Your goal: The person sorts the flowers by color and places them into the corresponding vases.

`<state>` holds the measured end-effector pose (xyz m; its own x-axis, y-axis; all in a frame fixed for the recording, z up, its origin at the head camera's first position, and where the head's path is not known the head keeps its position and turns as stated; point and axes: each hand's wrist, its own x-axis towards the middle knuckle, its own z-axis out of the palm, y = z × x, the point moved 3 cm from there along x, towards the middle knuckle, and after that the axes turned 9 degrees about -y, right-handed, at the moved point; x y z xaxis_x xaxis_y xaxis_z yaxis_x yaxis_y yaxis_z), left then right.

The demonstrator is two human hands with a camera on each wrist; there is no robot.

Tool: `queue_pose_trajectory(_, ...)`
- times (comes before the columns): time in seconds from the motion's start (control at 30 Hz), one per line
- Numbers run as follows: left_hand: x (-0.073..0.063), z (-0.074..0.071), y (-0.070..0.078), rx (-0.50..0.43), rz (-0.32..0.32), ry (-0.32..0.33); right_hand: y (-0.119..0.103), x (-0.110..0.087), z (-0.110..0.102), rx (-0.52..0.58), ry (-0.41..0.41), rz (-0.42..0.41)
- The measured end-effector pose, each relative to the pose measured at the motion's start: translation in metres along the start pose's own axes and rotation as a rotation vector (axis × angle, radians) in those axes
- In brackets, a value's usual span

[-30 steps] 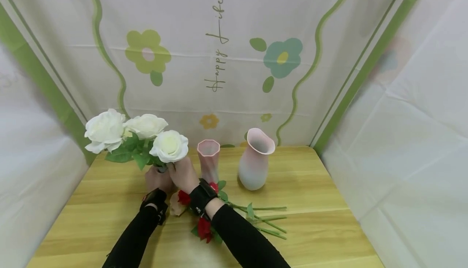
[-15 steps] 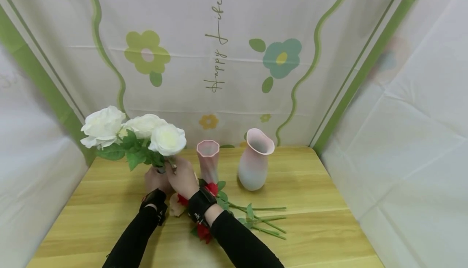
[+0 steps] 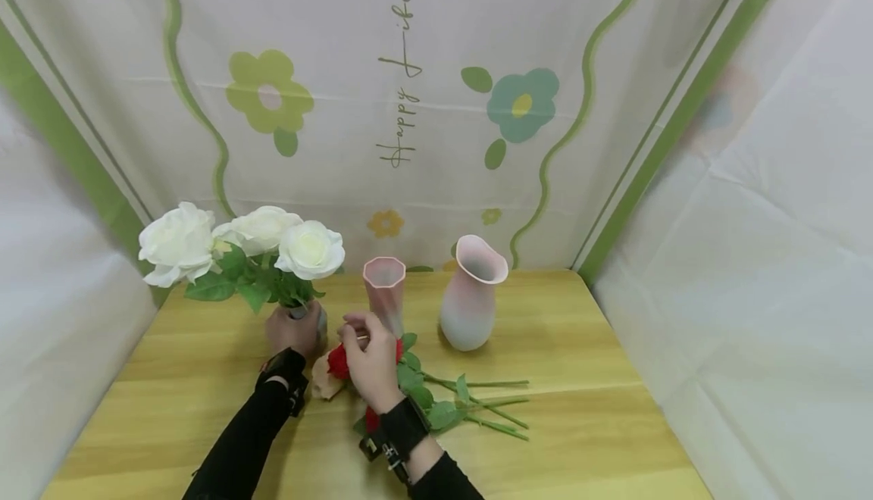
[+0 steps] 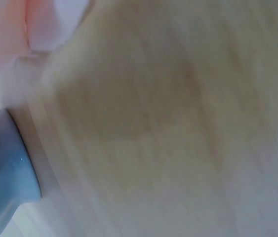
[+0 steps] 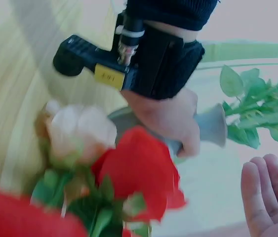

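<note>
Three white roses (image 3: 310, 250) with green leaves stand in a grey-blue vase (image 5: 212, 125) on the left of the table. My left hand (image 3: 295, 331) grips this vase below its rim, covering much of it. In the left wrist view its glossy lower part (image 4: 5, 173) shows at the edge. My right hand (image 3: 371, 360) holds nothing; its fingers are loosely bent over the flowers on the table. Beneath it lie red roses (image 5: 139, 173) and a pale peach rose (image 3: 326, 377), their stems (image 3: 494, 403) pointing right. The right hand partly hides the red blooms.
A slim pink vase (image 3: 385, 288) with an angular rim stands behind the right hand. To its right is a rounder pink-and-white vase (image 3: 470, 303) with a flared mouth. A printed white cloth (image 3: 327, 167) hangs behind the wooden table (image 3: 580, 379).
My right hand has let go at the white roses' stems and drawn back right and toward me, above the lying roses. The left hand has stayed on the vase.
</note>
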<state>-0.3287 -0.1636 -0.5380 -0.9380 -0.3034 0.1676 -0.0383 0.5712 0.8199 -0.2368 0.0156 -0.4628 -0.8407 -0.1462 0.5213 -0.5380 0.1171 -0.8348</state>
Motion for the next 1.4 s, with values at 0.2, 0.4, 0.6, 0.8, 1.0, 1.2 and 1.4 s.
queue_pose_trajectory(0.2,0.004,-0.001,0.0,0.005,0.013,0.025,-0.013,-0.019,-0.028,-0.059,0.019,0.001)
queue_pose_trajectory(0.4,0.003,-0.001,0.001,0.008,0.01,0.01,-0.027,-0.042,-0.061,-0.091,0.025,0.047)
queue_pose_trajectory(0.6,0.004,0.002,0.006,-0.002,0.019,-0.005,-0.022,-0.061,-0.089,-0.114,0.056,0.102)
queue_pose_trajectory(0.8,0.004,0.001,0.001,-0.018,-0.008,-0.035,-0.022,-0.068,-0.097,-0.145,0.052,0.118)
queue_pose_trajectory(1.0,0.005,-0.001,0.0,-0.037,0.014,-0.02,-0.025,-0.069,-0.097,-0.174,0.026,0.097)
queue_pose_trajectory(1.2,0.005,-0.001,-0.001,-0.036,0.0,-0.032,-0.01,-0.077,-0.106,-0.227,0.005,0.1)
queue_pose_trajectory(1.4,0.005,-0.002,-0.002,-0.018,-0.004,-0.025,0.016,-0.083,-0.124,-0.279,0.009,0.148)
